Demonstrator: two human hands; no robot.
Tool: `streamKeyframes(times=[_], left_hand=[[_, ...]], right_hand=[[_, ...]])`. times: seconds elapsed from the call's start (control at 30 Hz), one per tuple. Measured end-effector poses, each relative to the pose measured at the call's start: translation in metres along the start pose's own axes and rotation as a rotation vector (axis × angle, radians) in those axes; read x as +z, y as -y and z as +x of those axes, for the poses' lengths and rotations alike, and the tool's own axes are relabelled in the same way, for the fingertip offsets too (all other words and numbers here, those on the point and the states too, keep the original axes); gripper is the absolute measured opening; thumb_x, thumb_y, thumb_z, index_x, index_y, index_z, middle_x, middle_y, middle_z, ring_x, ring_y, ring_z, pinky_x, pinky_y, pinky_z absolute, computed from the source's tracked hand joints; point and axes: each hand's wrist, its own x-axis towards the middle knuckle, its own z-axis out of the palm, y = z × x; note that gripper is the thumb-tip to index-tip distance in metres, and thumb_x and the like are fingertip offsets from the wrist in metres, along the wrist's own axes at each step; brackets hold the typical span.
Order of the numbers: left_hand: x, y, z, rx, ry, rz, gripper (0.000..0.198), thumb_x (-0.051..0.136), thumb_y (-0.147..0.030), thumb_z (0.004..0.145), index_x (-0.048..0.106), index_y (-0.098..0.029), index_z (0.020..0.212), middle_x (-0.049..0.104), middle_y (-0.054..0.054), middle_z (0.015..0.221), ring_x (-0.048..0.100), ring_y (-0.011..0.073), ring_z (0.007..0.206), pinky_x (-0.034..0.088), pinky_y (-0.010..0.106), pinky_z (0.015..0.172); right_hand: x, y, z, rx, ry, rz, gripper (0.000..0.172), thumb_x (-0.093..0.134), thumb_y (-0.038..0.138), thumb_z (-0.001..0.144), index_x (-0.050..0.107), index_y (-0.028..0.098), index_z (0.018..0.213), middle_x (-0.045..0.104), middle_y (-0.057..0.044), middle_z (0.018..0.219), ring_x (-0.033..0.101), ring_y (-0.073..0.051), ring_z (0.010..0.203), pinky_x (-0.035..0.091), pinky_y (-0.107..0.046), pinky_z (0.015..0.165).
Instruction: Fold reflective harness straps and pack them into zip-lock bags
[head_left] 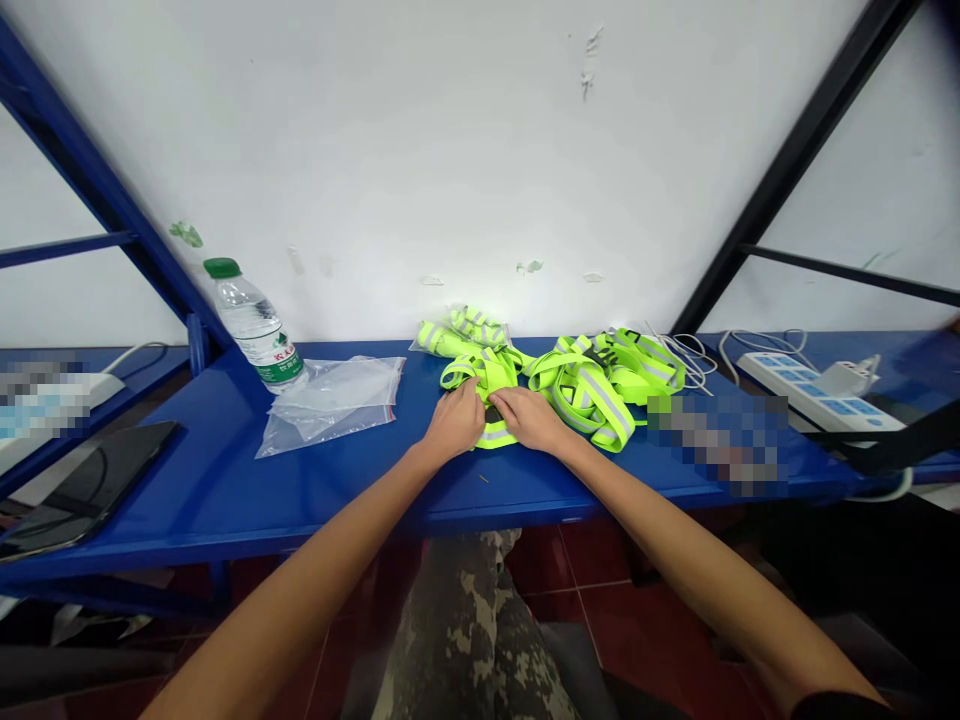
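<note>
A neon-yellow reflective strap with grey stripes lies bunched at the middle of the blue table, between my two hands. My left hand is closed on its left side, fingers curled. From the right, my right hand grips the same strap, its thumb near a dark patch or buckle. Just right of it lies a loose heap of more reflective straps with black buckles. Behind my hands, against the wall, rests a bundle of rolled straps that seems to be in clear plastic.
Clear zip bags lie flat to the left, beside a green-capped water bottle. A dark phone or tablet sits at far left. On the right are a white power strip and white cables. Blue table edge runs in front.
</note>
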Motion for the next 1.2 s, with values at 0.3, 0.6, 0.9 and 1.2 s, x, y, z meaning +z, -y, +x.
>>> streamKeyframes(times=[0.3,0.6,0.9,1.2], left_hand=[[-0.008,-0.007,0.004,-0.052,0.093,0.087,0.042,0.032,-0.019,0.095,0.052,-0.017,0.133,0.068,0.013,0.123,0.063,0.0269,0.114,0.044,0.043,0.099],[0.0,-0.001,0.006,-0.062,-0.016,-0.014,0.039,0.036,-0.024,0.097,0.057,-0.021,0.131,0.067,0.008,0.125,0.061,0.0248,0.116,0.044,0.039,0.1],[-0.01,-0.009,-0.01,-0.049,-0.231,-0.093,0.031,0.034,-0.034,0.1,0.062,-0.02,0.097,0.071,0.006,0.091,0.065,0.02,0.088,0.046,0.031,0.08],[0.001,0.001,-0.01,0.074,-0.097,-0.046,0.026,0.034,-0.017,0.093,0.057,-0.017,0.107,0.066,0.011,0.111,0.059,0.0244,0.107,0.044,0.041,0.097]], right_hand=[[0.002,0.0,-0.008,-0.114,-0.339,0.08,0.027,0.043,0.022,0.099,0.068,0.015,0.105,0.07,-0.011,0.115,0.061,-0.023,0.111,0.045,-0.041,0.103],[-0.007,0.013,-0.033,-0.227,-0.103,-0.158,0.048,0.045,0.043,0.098,0.059,0.008,0.127,0.063,-0.018,0.128,0.059,-0.03,0.119,0.046,-0.044,0.104],[-0.004,0.012,-0.028,-0.159,-0.066,-0.166,0.042,0.036,0.04,0.102,0.063,0.012,0.12,0.066,-0.016,0.118,0.064,-0.027,0.107,0.051,-0.041,0.096],[-0.008,0.01,-0.032,-0.134,-0.014,-0.084,0.052,0.041,0.051,0.098,0.056,0.014,0.131,0.056,-0.015,0.136,0.059,-0.028,0.118,0.05,-0.042,0.099]])
